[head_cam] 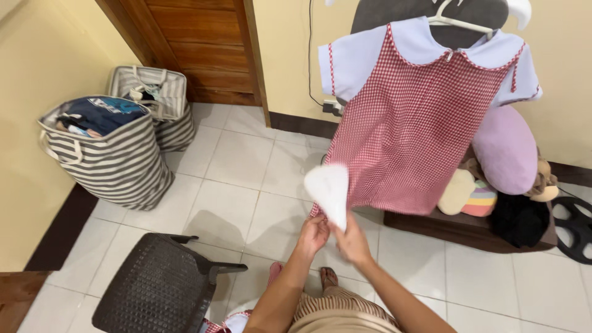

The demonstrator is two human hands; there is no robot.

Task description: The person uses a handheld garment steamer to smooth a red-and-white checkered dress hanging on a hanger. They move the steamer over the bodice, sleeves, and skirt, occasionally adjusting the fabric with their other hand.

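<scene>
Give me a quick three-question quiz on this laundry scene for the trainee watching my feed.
1. True or false: the red checked dress hangs on a white hanger.
2. What do the left hand and right hand hold at the dress's lower corner?
A. a white steamer head
B. a folded towel
C. a clothes peg
3. Fill in: the two striped laundry baskets stand on the tiled floor by the wooden ____.

Key
1. True
2. A; which hand grips which is hard to tell.
3. door
</scene>
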